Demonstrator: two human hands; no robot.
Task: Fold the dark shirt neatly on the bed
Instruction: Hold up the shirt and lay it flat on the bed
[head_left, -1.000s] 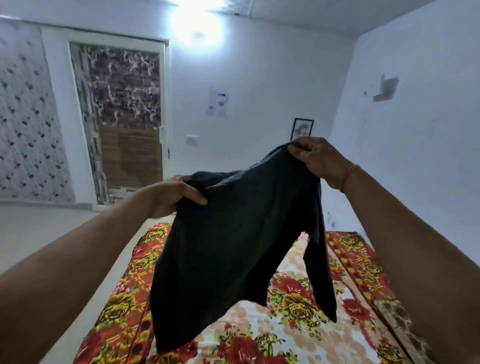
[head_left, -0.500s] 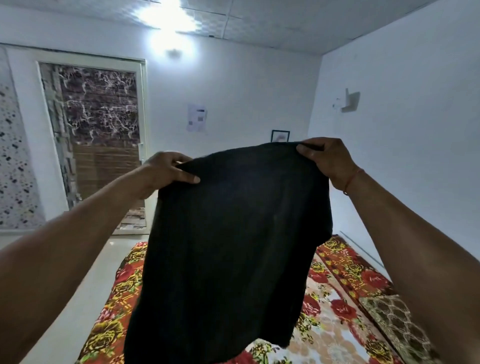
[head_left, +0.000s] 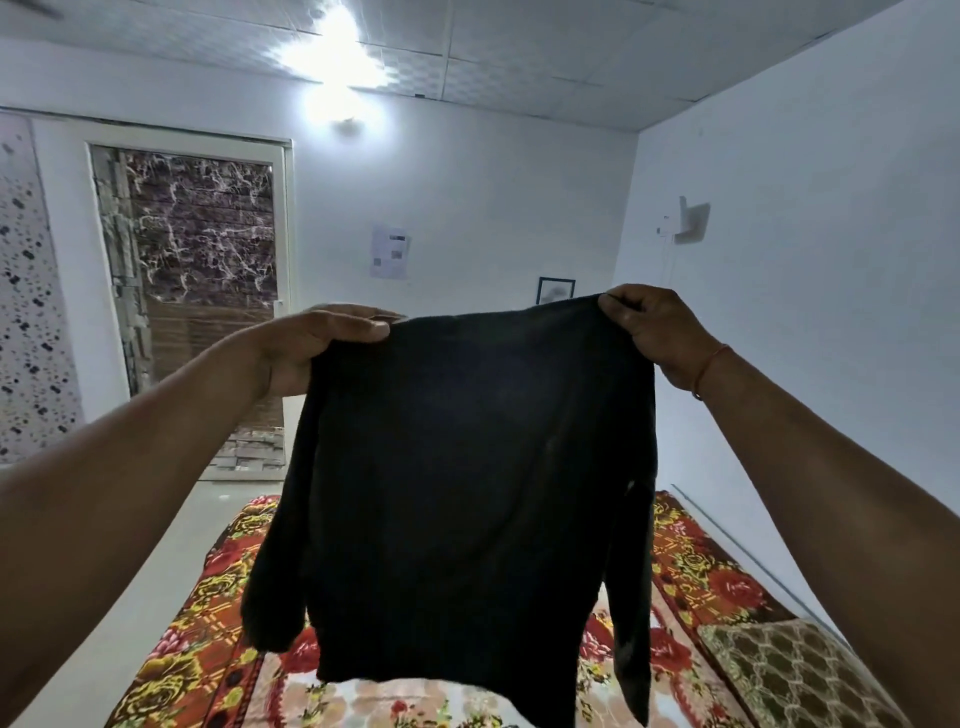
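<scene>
Spread wider than a moment ago, the dark shirt (head_left: 467, 493) hangs flat in the air above the floral bed (head_left: 197, 649), both sleeves dangling, its top corners pinched by the left hand (head_left: 317, 343) and right hand (head_left: 654, 327), arms stretched forward at chest height.

The bed (head_left: 691, 571) wears a floral sheet of red and yellow blooms. A patterned brown cushion (head_left: 789, 670) lies on its right edge.
</scene>
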